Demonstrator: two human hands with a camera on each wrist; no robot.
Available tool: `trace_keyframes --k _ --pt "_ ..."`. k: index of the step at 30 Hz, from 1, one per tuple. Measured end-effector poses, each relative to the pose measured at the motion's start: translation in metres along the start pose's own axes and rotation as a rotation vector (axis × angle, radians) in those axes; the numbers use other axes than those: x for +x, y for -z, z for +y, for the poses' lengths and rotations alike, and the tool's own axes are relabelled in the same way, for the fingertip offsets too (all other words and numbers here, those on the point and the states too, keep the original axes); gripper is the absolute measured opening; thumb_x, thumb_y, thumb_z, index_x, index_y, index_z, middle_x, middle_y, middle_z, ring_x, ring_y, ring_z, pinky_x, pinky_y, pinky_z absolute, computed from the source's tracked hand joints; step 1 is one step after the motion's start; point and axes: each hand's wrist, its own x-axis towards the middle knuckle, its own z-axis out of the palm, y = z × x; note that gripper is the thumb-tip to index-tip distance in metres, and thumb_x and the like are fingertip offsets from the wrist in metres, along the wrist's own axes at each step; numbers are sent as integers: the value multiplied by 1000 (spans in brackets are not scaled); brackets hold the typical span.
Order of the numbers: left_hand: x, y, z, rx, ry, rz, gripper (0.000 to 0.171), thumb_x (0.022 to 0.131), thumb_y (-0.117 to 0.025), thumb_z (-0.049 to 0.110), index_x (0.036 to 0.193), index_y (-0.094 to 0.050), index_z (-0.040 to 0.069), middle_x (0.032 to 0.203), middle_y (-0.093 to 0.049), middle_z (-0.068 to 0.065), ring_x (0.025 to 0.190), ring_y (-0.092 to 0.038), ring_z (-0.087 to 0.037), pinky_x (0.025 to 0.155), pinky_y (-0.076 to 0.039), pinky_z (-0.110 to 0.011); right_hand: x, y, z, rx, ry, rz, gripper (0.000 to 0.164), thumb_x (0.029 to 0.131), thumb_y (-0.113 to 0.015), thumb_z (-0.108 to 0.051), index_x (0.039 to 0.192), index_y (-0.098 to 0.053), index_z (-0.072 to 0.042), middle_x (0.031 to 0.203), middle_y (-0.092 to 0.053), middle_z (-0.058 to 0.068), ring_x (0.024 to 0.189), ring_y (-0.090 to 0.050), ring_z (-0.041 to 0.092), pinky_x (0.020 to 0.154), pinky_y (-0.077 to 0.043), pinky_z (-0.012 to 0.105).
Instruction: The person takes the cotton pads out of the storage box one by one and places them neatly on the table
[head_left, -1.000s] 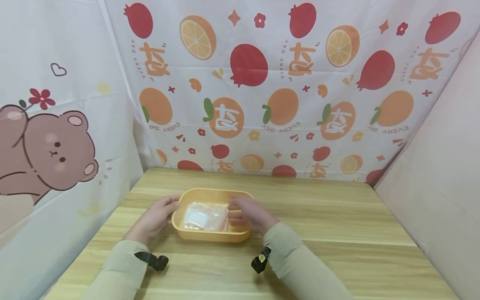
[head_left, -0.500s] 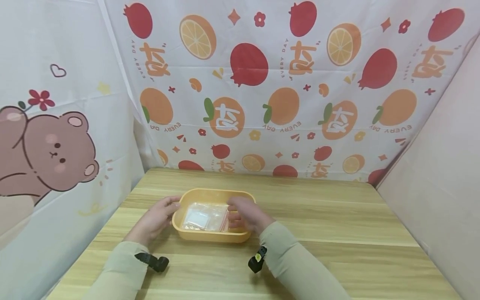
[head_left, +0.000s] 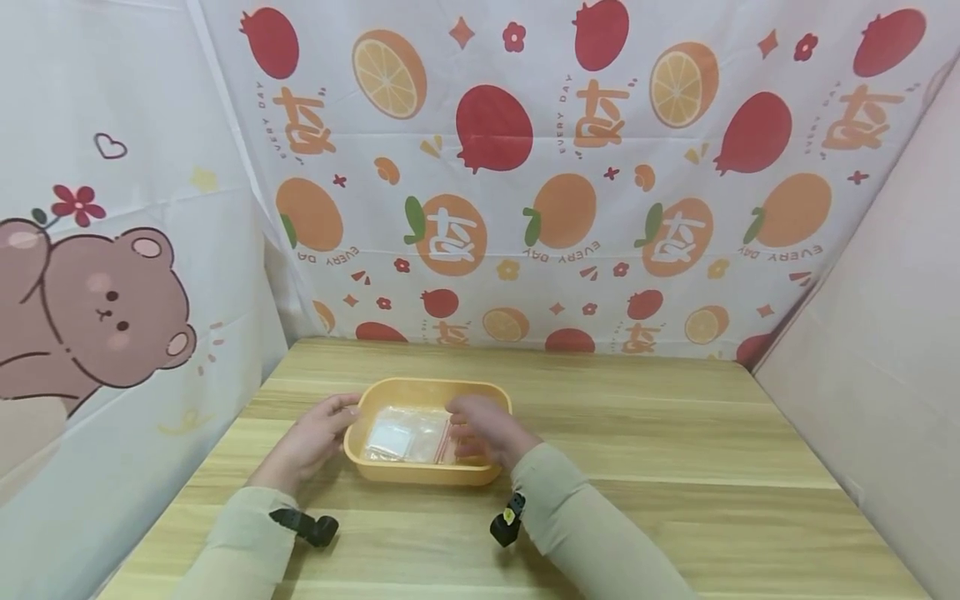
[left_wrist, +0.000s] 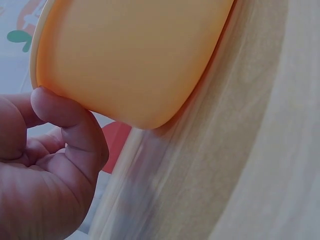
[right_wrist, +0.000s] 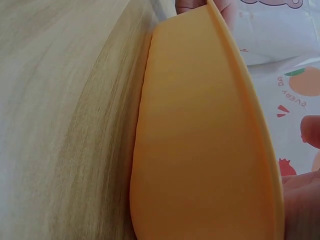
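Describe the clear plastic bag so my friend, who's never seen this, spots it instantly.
On the wooden table sits a yellow-orange tray. Inside it, next to the right hand, lies the clear plastic bag. Unlike the plain, opaque tray around it, it's see-through, with a white square and red stripes.

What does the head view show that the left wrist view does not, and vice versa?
Only head: the right hand, the clear zip bag and white square inside the yellow tray, and the bear print. Only left wrist: the palm side of the left hand. Both: that hand, the tray's outer wall, the wood-grain tabletop and the fruit-print cloth.
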Motion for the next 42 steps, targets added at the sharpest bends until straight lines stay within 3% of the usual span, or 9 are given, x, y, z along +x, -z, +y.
trace_keyframes --k 10,20,27,32,38,42 --pt "1 -2 -1 -9 1 1 52 110 -45 19 152 -29 -7 144 -44 -31 108 -61 -19 84 -57 -31 10 0 5 -71 -33 28 57 96 -63 -30 143 -49 0 139 -47 26 111 -59 34 70 -60 39" --pt "2 -1 -2 -13 0 5 52 110 -45 19 152 -29 -7 145 -43 -30 108 -61 -18 83 -57 -31 17 -3 8 -66 -62 49 55 96 -64 -30 142 -51 -3 137 -51 25 112 -58 33 72 -59 40" --pt "4 2 -6 -15 2 9 51 110 -45 19 152 -30 -7 140 -47 -28 103 -62 -17 78 -57 -30 15 -7 9 -35 -27 43 54 97 -61 -27 142 -49 0 134 -56 26 107 -62 32 76 -59 40" --pt "3 1 -3 -6 8 12 51 110 -45 20 152 -30 -6 141 -47 -29 103 -62 -18 79 -57 -30 18 -9 11 13 27 8 44 99 -58 -21 134 -50 3 121 -58 24 87 -63 25 73 -59 35" --pt "1 0 -1 -9 15 5 51 110 -44 19 152 -30 -6 143 -45 -30 108 -62 -20 84 -57 -33 22 -11 15 -19 53 -23 17 99 -57 -10 107 -58 5 95 -62 17 77 -65 24 69 -60 35" --pt "1 0 -1 -6 21 7 51 110 -44 20 152 -30 -6 144 -44 -30 109 -61 -21 85 -57 -33 22 -14 14 -86 40 -63 26 97 -58 -8 117 -61 8 90 -69 16 77 -71 26 71 -61 37"
